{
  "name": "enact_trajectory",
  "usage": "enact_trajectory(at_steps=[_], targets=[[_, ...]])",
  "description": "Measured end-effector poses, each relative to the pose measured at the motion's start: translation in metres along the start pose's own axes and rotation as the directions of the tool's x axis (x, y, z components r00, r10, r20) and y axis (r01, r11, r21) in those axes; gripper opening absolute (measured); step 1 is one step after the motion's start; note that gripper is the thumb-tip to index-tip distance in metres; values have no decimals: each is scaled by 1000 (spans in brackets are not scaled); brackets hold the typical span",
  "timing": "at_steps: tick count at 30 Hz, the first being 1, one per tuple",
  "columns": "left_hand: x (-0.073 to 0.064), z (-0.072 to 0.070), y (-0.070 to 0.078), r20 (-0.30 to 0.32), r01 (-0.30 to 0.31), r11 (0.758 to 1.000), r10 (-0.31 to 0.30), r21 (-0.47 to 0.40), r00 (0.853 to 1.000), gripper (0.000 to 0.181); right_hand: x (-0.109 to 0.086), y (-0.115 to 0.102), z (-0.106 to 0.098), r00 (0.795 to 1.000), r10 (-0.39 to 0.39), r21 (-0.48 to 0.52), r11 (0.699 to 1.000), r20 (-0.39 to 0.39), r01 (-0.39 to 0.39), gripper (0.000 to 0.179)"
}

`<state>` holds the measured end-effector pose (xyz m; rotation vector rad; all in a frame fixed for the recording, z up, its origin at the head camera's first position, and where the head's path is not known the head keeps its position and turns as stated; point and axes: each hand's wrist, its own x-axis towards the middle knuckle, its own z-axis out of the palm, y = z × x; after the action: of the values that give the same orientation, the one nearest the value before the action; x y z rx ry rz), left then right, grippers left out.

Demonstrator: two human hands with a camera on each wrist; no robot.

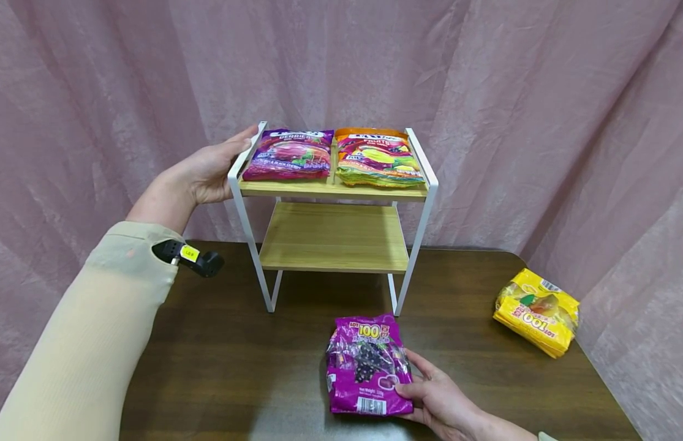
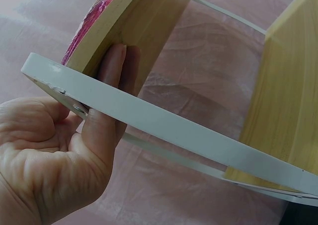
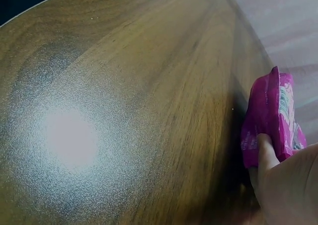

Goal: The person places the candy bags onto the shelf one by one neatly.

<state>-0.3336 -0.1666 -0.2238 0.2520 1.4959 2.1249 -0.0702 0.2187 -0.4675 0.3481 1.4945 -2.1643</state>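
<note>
My left hand [image 1: 217,165] grips the upper left side of a two-tier shelf [image 1: 332,191] with white metal legs and wooden boards. In the left wrist view its fingers [image 2: 113,66] reach under the top board, around the white frame [image 2: 164,128]. On the top board lie a purple berries candy bag [image 1: 291,156] and an orange-red fruits candy bag [image 1: 377,158], side by side. My right hand [image 1: 443,398] pinches the lower right edge of a purple grape candy bag [image 1: 369,367], in front of the shelf. The right wrist view shows that bag [image 3: 266,118] from its edge.
A yellow candy bag [image 1: 536,312] lies near the right edge of the dark wooden table [image 1: 220,367]. The lower board [image 1: 334,236] of the shelf is bare. Pink curtains [image 1: 341,61] hang close behind.
</note>
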Motion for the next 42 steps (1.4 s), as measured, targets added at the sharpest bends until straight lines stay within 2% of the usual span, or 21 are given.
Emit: enact_trajectory(at_steps=[9,24,42], targets=[[0,0,0,-4,6,1000,-6,3,1000,57,-2,1,-1,999,-26,-12,1000,25,26,93],[-1,0,-1,-9,9,1000,-9,-2,1000,56,-2,0,1,999,-39,-32,999,11,39,91],[-2,1,0,-8,5,1000,-5,8,1000,55,-6,-6,2,999,-34,-8,999,40,34,92]])
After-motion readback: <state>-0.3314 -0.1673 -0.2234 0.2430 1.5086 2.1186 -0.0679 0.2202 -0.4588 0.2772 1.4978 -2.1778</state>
